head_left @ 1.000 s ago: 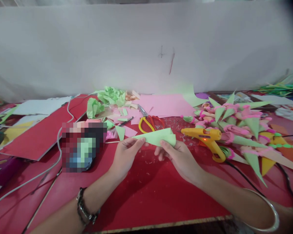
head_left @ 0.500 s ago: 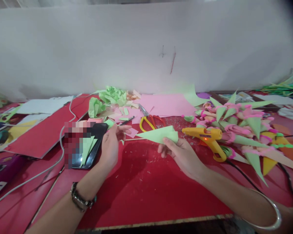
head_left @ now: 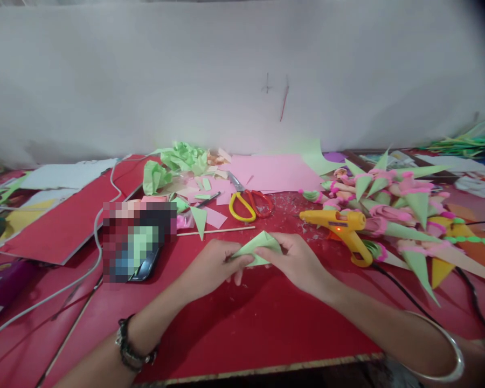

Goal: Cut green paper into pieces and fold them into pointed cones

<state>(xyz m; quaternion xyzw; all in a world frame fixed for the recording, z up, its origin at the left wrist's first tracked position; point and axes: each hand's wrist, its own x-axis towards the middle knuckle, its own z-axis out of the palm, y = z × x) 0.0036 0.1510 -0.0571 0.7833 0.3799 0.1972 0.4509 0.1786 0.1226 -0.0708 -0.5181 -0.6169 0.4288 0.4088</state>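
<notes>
A light green paper cone (head_left: 262, 247) is held between both hands over the red table (head_left: 242, 323). My left hand (head_left: 212, 265) grips its narrow end at the left, thumb on top. At the wider end, my right hand (head_left: 297, 258) pinches the paper between thumb and fingers. Just beyond the hands lies a thin wooden stick (head_left: 222, 231), with a small green paper triangle (head_left: 200, 220) across it. Scissors (head_left: 244, 203) with one yellow and one red handle lie open behind them. To the right of my right hand rests a yellow glue gun (head_left: 339, 223), its small light glowing.
Finished-looking paper cones with pink trim (head_left: 404, 199) are heaped at the right. A phone (head_left: 147, 267), partly pixelated, lies at the left. Pink paper (head_left: 270, 172) and crumpled green paper (head_left: 181, 158) sit along the wall. A white cable (head_left: 99, 231) crosses the left side.
My left hand has moved right, away from beside the phone, and now grips the cone's narrow end. The cone and my right hand have come slightly lower and nearer.
</notes>
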